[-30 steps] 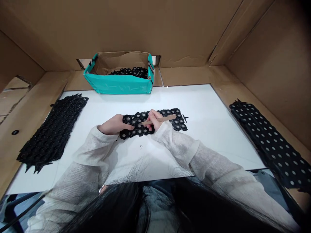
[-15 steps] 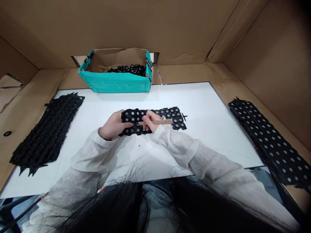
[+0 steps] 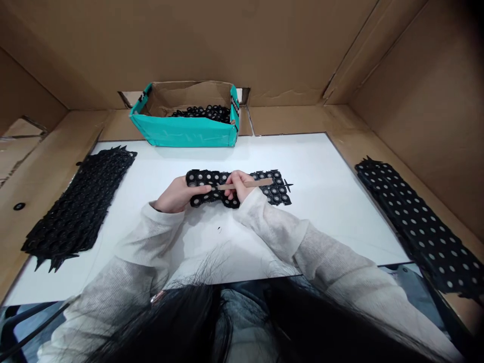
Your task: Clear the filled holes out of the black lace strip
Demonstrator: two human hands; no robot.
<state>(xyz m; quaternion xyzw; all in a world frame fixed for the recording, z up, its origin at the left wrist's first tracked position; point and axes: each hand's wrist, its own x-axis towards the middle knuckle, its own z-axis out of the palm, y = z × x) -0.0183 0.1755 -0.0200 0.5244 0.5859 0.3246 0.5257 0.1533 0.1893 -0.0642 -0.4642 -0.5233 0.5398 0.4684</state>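
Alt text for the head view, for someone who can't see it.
A left hand holds one end of a black perforated strip on a white board while the right hand holds a wooden stick against it. Behind sits a teal box of black rings. Black sheets lie in a left stack and right stack.

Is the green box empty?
No. The open teal box holds a low pile of black rings, well below its rim.

Fingers [image 3: 233, 176] of the right hand [image 3: 237, 189] hide part of the wooden stick [image 3: 257, 184] and black strip [image 3: 276, 192]. Just below them, a dark speck [image 3: 219, 230] is too small to identify.
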